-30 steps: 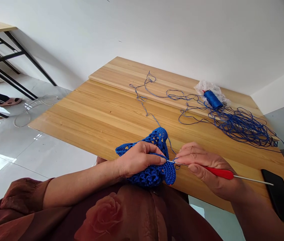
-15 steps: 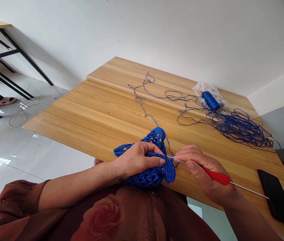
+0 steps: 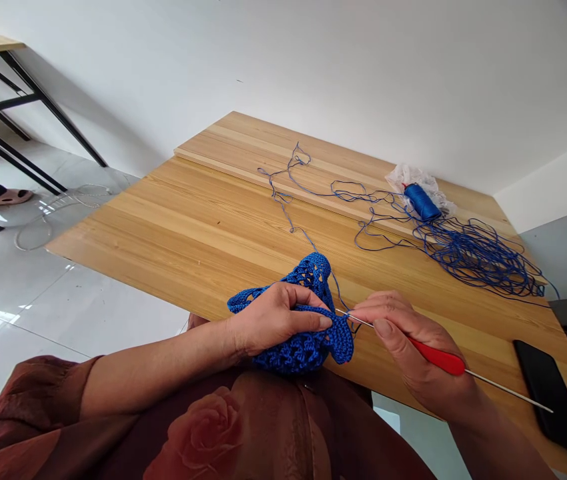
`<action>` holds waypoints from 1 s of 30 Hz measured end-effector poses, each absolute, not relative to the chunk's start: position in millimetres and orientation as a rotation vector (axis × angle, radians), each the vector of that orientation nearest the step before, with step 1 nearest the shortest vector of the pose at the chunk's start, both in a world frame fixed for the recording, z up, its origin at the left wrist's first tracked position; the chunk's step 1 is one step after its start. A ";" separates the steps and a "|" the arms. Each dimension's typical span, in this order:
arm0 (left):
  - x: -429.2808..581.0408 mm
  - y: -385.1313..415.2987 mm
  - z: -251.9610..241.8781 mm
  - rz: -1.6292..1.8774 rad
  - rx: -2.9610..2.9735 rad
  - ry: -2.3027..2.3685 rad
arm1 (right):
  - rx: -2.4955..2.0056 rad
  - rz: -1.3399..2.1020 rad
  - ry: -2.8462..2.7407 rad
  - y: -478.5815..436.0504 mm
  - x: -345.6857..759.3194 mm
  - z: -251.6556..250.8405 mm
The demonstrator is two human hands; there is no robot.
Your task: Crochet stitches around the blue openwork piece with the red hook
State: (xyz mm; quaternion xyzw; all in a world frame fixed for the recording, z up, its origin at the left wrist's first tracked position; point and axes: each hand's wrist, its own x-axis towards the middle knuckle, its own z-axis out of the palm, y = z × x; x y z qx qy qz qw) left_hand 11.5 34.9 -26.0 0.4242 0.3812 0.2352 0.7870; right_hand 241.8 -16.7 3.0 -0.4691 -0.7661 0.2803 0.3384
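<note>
A blue crochet piece (image 3: 293, 353) with an openwork mesh and a dense edge rests at the table's near edge, over my lap. My left hand (image 3: 283, 317) pinches its upper edge between thumb and fingers. In my right hand (image 3: 403, 333) is a crochet hook (image 3: 441, 359) with a red handle and thin metal shafts at both ends. Its tip lies just right of my left thumb, by the edge of the piece. Blue yarn runs close to my right fingertips; how it winds round the fingers is hidden.
A blue yarn spool (image 3: 422, 202) lies by a clear plastic bag (image 3: 408, 175) at the back right. Loose yarn (image 3: 483, 257) heaps beside it, with strands trailing across the wooden table (image 3: 163, 220). A black phone (image 3: 556, 400) lies at the right. Someone's slippered foot (image 3: 13, 197) shows far left.
My right hand and the hook have shifted slightly to the right, and the hook's rear shaft now reaches further over the phone. My left hand keeps its pinch on the crochet piece.
</note>
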 end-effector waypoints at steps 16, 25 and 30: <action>10.7 34.5 -24.6 0.490 1.046 0.882 | -1.098 0.543 -2.437 -2.3 245.4 33.7; 12.4 32.3 -24.3 0.524 1.207 0.943 | -1.272 0.289 -2.546 -16.2 235.6 38.0; 15.0 31.1 -23.4 0.554 1.284 0.983 | -1.240 -0.033 -2.423 -23.2 222.9 22.5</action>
